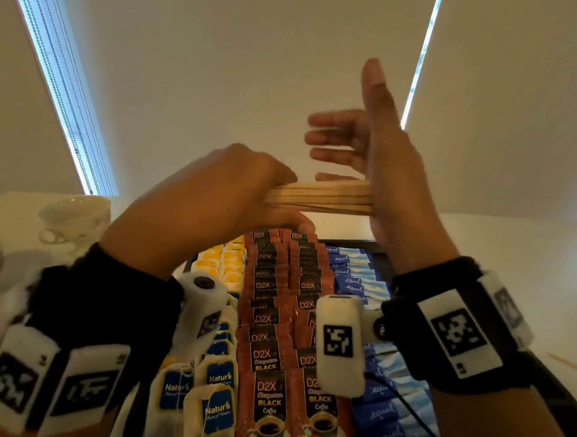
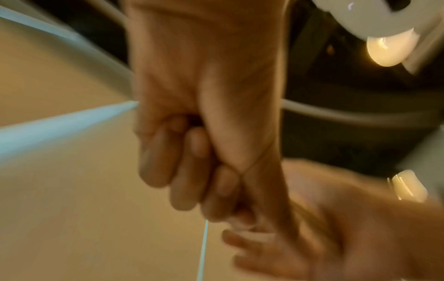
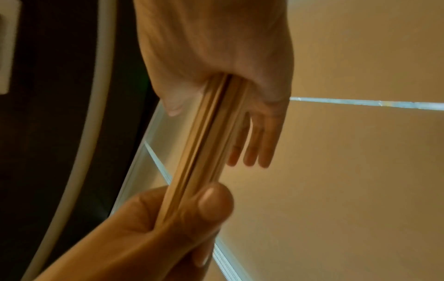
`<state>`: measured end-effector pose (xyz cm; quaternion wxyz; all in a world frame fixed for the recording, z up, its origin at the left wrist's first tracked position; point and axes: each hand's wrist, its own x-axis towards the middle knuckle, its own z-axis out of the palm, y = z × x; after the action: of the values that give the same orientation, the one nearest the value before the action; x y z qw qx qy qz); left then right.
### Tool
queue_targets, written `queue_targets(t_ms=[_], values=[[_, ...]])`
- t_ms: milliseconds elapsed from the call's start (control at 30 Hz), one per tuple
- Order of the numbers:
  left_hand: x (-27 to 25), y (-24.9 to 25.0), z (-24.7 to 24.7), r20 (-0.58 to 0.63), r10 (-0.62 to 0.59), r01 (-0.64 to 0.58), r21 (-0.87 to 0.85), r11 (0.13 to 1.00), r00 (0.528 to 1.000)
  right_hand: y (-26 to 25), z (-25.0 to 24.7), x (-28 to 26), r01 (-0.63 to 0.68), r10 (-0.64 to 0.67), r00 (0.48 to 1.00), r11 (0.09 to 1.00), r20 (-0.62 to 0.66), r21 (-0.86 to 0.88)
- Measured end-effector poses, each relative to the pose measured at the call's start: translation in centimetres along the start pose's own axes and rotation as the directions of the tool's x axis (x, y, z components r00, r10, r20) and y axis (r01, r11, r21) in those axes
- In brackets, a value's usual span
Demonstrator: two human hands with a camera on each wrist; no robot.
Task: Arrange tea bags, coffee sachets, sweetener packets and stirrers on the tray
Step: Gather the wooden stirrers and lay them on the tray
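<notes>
On the tray, tea bags, two rows of coffee sachets, blue sweetener packets. Above, the left hand clutches a stirrers bundle sideways; flat right hand presses its ends. Too bunched to count.

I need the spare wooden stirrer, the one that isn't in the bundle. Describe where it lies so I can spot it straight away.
Start at the black tray filled with rows of packets, then look past its right edge, beyond the right hand, to the white table. The single stirrer lies there, a thin pale stick near the picture's right border. Unlike the bundle of stirrers gripped by the left hand, it lies alone and untouched.
</notes>
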<state>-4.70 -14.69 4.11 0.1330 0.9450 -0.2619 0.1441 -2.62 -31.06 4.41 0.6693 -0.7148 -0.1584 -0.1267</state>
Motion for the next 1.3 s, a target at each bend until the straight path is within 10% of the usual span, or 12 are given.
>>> queue_targets(t_ms=[233,433,600,800,900,1033,1300], values=[[-0.1,-0.7,-0.8,-0.025,-0.023,0.023,-0.011,1.000,0.999,0.2,-0.3,-0.4,-0.016,0.004,0.999,0.970,0.050,0.244],[-0.6,-0.2,-1.3,-0.031,-0.039,0.041,0.065,0.997,0.999,0.2,1.6,-1.1,-0.009,0.031,0.985,0.991,0.168,-0.131],[-1.1,-0.9,-1.8,-0.084,-0.075,0.079,0.054,0.995,0.994,-0.5,0.8,-2.1,0.170,0.155,0.851,0.822,0.502,-0.543],[-0.9,-0.7,-1.5,0.016,-0.107,0.108,-0.109,0.988,0.994,-0.3,0.5,-1.7,0.250,0.105,0.898,0.678,0.428,-0.691],[-1.4,-1.0,-2.1,0.141,-0.051,0.104,-0.402,0.910,0.989,0.0,0.3,-1.7,0.264,0.076,0.913,0.639,0.401,-0.722],[-0.7,-0.9,-1.9,-0.081,-0.270,0.160,-0.631,0.759,0.959,0.2,0.9,-1.5,0.271,-0.024,0.941,0.651,0.338,-0.709],[0.0,0.9,-0.6,-0.221,-0.282,-0.072,-0.886,0.458,0.934,0.3,0.7,-1.4,0.325,-0.156,0.944,0.583,0.290,-0.745]])
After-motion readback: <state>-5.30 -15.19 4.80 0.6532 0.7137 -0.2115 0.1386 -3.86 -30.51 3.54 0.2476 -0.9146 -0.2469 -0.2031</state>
